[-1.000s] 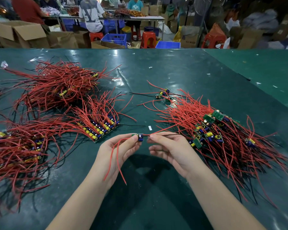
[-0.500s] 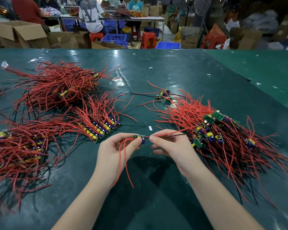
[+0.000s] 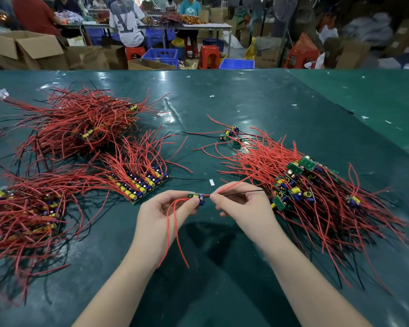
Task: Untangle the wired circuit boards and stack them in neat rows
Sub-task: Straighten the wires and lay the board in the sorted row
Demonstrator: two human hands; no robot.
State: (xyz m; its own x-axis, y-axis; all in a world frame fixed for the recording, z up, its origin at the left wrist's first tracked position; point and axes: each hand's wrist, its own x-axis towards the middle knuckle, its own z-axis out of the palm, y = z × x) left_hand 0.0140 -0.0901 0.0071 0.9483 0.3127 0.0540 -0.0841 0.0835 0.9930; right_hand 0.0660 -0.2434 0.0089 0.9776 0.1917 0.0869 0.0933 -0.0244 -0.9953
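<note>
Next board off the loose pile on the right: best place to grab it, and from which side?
Judging by the tangled pile, pinch a board by its bare green edges, e.g. the topmost green board at the far side. It sits tilted up, clear of the red wires. Come from above with the right hand; pulling by wires would probably drag neighbours.

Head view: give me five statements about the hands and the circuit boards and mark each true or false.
1. The left hand pinches a small circuit board. True.
2. The right hand lies flat on the table. False: it pinches the wires running right from that board.
3. A neat row of boards lies left of the hands. True.
4. The tangled pile lies to the right of the hands. True.
5. The held board's red leads point straight up. False: they hang down past the left wrist.
</note>
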